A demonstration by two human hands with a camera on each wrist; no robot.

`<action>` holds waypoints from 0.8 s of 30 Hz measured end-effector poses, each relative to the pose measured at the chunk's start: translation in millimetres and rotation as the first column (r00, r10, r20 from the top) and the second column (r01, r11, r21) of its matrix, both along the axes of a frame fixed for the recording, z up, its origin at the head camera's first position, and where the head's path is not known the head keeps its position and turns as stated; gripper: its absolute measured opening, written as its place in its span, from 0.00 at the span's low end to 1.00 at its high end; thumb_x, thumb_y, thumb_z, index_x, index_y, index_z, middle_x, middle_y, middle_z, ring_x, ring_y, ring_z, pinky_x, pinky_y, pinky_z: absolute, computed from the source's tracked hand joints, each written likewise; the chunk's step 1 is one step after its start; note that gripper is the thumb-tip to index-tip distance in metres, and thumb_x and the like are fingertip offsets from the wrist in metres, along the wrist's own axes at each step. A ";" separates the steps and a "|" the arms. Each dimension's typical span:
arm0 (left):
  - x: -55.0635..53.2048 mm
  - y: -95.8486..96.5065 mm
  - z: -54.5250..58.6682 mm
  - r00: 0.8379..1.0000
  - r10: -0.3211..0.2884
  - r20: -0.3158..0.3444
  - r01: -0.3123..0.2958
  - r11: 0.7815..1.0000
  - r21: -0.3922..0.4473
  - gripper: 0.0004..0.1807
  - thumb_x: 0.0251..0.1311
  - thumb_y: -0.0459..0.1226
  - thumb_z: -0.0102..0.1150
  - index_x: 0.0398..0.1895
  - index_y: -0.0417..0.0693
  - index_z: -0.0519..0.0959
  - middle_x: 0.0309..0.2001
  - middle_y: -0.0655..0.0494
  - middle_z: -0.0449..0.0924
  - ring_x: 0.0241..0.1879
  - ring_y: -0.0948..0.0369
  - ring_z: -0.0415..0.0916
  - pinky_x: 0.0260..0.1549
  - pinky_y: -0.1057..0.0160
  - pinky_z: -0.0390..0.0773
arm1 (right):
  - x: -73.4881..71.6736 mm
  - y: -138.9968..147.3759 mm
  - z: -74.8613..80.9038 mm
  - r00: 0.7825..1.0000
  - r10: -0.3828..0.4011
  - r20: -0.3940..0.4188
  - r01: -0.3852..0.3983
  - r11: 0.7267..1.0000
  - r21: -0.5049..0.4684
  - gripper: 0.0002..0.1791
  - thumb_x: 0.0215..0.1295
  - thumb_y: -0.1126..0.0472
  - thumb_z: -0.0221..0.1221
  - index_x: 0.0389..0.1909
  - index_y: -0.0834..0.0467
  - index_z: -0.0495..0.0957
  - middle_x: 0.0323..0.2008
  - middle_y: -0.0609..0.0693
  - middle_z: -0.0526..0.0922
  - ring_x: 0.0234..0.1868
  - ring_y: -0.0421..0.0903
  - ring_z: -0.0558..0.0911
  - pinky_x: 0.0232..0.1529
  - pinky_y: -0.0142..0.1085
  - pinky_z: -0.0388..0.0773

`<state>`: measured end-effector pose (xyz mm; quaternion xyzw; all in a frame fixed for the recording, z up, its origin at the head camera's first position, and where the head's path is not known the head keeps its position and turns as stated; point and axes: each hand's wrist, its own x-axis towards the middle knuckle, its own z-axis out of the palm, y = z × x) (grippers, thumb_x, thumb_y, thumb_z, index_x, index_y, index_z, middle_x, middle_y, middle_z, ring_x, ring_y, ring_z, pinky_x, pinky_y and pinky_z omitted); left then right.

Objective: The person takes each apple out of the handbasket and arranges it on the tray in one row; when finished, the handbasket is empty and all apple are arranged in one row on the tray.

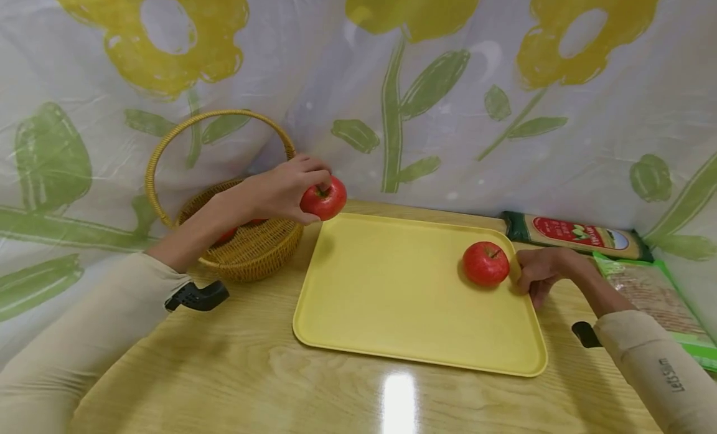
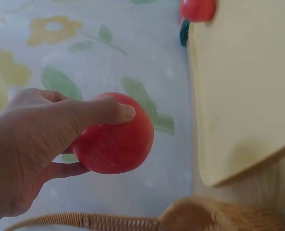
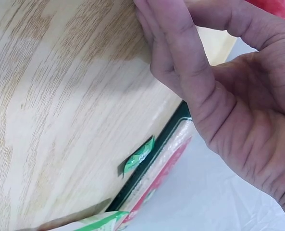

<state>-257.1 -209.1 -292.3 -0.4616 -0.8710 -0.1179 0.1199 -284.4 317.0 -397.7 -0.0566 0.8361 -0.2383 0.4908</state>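
Observation:
My left hand (image 1: 294,185) grips a red apple (image 1: 329,200) in the air above the back left corner of the yellow tray (image 1: 386,291). In the left wrist view the thumb lies across the near side of the held apple (image 2: 118,144), and the other fingers are partly hidden behind it. A second red apple (image 1: 485,264) sits on the tray near its right edge. Beside that apple, my right hand (image 1: 546,269) holds the tray's right rim with bent fingers; its fingertips are partly out of sight in the right wrist view.
A wicker basket (image 1: 252,263) with a tall handle stands left of the tray, red fruit inside partly hidden by the left arm. Behind the right hand lies a green and tan package (image 1: 577,232). A green-edged clear bag (image 1: 652,297) lies at the far right. A flowered cloth hangs behind.

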 end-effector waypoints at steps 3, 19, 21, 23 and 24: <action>2.7 8.7 2.9 1.000 -0.007 0.015 0.008 1.000 -0.013 0.22 0.46 0.35 0.78 0.44 0.42 0.78 0.55 0.39 0.79 0.58 0.41 0.72 0.54 0.44 0.82 | -0.5 1.0 0.5 1.000 0.002 0.009 -0.002 1.000 -0.012 0.15 0.62 0.66 0.60 0.48 0.68 0.76 0.30 0.52 0.88 0.25 0.40 0.88 0.35 0.35 0.88; 4.6 54.2 7.4 0.996 -0.093 -0.009 0.093 0.995 -0.021 0.22 0.45 0.37 0.79 0.41 0.41 0.77 0.58 0.38 0.78 0.60 0.41 0.72 0.56 0.45 0.82 | -1.4 2.4 1.8 1.000 0.012 0.009 -0.012 1.000 0.000 0.13 0.60 0.66 0.59 0.45 0.67 0.79 0.28 0.51 0.89 0.24 0.40 0.87 0.34 0.34 0.88; 4.4 58.0 7.2 0.996 -0.094 0.001 0.094 0.995 -0.024 0.21 0.46 0.37 0.79 0.40 0.42 0.77 0.58 0.38 0.78 0.61 0.42 0.72 0.57 0.45 0.83 | -1.9 2.2 1.3 1.000 0.013 0.008 -0.013 1.000 -0.002 0.13 0.60 0.66 0.59 0.45 0.68 0.79 0.28 0.52 0.89 0.24 0.41 0.88 0.34 0.35 0.88; 4.2 61.6 6.8 0.996 -0.092 0.010 0.093 0.995 -0.032 0.21 0.47 0.37 0.78 0.40 0.42 0.77 0.58 0.39 0.77 0.61 0.43 0.72 0.57 0.46 0.83 | -2.0 2.1 1.1 1.000 0.010 0.007 -0.010 1.000 -0.004 0.12 0.60 0.66 0.59 0.44 0.68 0.80 0.27 0.52 0.89 0.23 0.41 0.88 0.34 0.35 0.88; 4.6 63.5 7.0 0.996 -0.092 0.015 0.092 0.995 -0.036 0.21 0.47 0.37 0.78 0.40 0.42 0.77 0.58 0.39 0.77 0.61 0.43 0.72 0.57 0.46 0.83 | -2.0 2.3 0.8 1.000 0.010 0.008 -0.010 1.000 -0.006 0.12 0.60 0.66 0.59 0.44 0.68 0.80 0.27 0.52 0.89 0.24 0.41 0.88 0.34 0.35 0.88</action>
